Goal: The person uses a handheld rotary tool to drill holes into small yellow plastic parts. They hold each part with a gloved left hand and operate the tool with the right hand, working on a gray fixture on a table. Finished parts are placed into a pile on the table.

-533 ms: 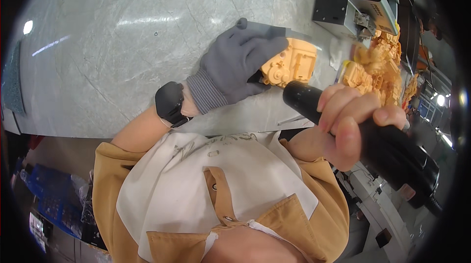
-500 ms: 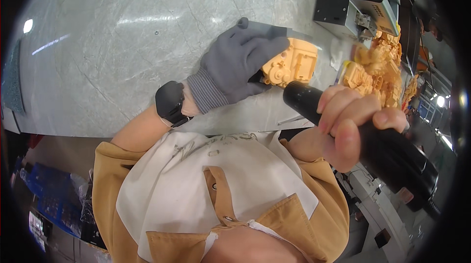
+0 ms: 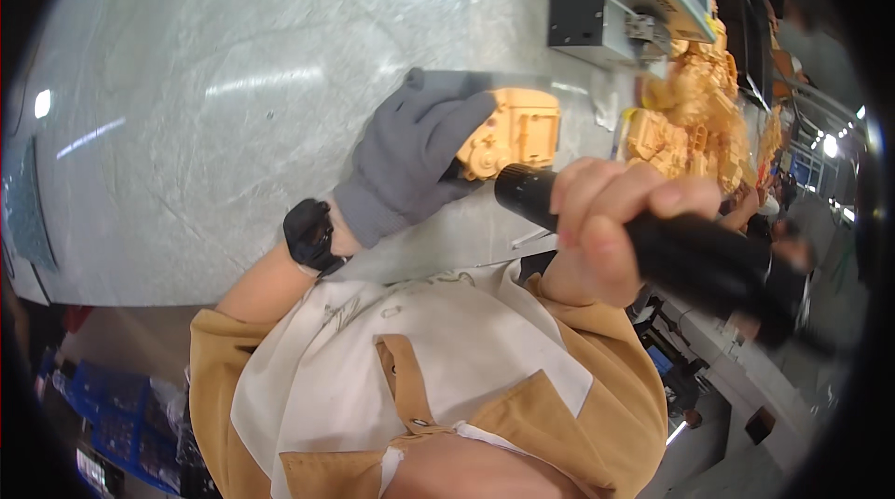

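My left hand (image 3: 410, 147), in a grey knit glove with a black watch (image 3: 312, 236) at the wrist, is closed around an orange moulded plastic housing (image 3: 524, 128). Round gear-like shapes and a rectangular recess show on the housing's upper face. In my bare right hand (image 3: 620, 224) I grip a black, corded electric screwdriver (image 3: 695, 261), held at a slant. Its nose lies at the housing's near edge; whether it touches cannot be told, and no bit or screw is visible. A grey block-like shape beyond the gloved fingers is partly covered by them.
A dark metal box-shaped machine (image 3: 606, 10) stands at the far right of the grey marble-patterned table (image 3: 233, 145). Beside it lies a heap of orange plastic parts (image 3: 690, 117). Blue crates (image 3: 117, 410) sit below the table at the lower left. Another person's arm shows at the right.
The whole view has shifted, so table, machine and hands appear farther left. Both hands keep their holds, and the screwdriver stays in about the same place against the housing.
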The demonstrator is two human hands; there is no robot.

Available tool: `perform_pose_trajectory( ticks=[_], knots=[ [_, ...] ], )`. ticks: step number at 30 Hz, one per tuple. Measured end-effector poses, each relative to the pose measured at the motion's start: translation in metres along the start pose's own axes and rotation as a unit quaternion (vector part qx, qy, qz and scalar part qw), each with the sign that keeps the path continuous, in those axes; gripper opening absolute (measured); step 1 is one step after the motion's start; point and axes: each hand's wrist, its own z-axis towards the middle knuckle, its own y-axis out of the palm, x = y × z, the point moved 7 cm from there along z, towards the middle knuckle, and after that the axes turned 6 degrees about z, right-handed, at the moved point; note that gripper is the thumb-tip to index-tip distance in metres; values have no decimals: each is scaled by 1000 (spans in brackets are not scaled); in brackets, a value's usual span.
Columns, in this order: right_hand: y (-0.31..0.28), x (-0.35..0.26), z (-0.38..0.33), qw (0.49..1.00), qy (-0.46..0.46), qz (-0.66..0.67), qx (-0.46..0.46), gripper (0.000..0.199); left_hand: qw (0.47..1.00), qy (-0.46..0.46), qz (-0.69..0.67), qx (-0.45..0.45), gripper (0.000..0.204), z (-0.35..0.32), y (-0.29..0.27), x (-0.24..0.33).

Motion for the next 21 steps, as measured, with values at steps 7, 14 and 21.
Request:
perform_pose_trajectory(
  ticks=[7,14,21],
  knots=[
    [-137,-62,41,924,-108,-165,327,19,1000,19,1,-5,78,-1,1,2],
    [-169,-20,81,915,-151,-225,300,31,996,19,53,-71,78,4,2,6],
    [-63,-36,32,986,-94,-59,121,43,998,-11,4,-64,78,-3,9,-4]
  ],
)
